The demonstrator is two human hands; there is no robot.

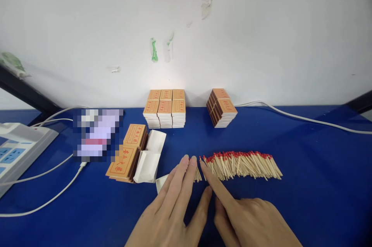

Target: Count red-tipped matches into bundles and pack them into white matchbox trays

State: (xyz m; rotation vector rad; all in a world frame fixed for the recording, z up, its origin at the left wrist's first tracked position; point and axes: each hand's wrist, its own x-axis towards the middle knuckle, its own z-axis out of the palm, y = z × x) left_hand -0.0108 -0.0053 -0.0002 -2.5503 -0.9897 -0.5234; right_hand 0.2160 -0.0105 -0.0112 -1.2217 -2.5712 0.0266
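A long row of red-tipped matches point(244, 165) lies on the blue table, heads towards the wall. My left hand point(171, 208) is stretched flat, its fingertips over a small bunch of matches point(197, 174) just left of the row. At the gap between bunch and row, my right hand point(250, 216) points its index finger onto the row's left end; its other fingers are curled under and partly hidden. A white paper tray point(161, 182) shows from beneath my left hand. Further left are stacked white matchbox trays point(147, 166) beside orange matchbox sleeves point(123, 161).
Against the wall stand a block of stacked matchboxes point(165, 107) and a smaller stack of matchboxes point(222, 107) to its right. A blurred-out phone point(100, 132) with a white charging cable point(69, 187) lies left, near a power strip point(26, 142). Another cable point(305, 117) runs along the right back.
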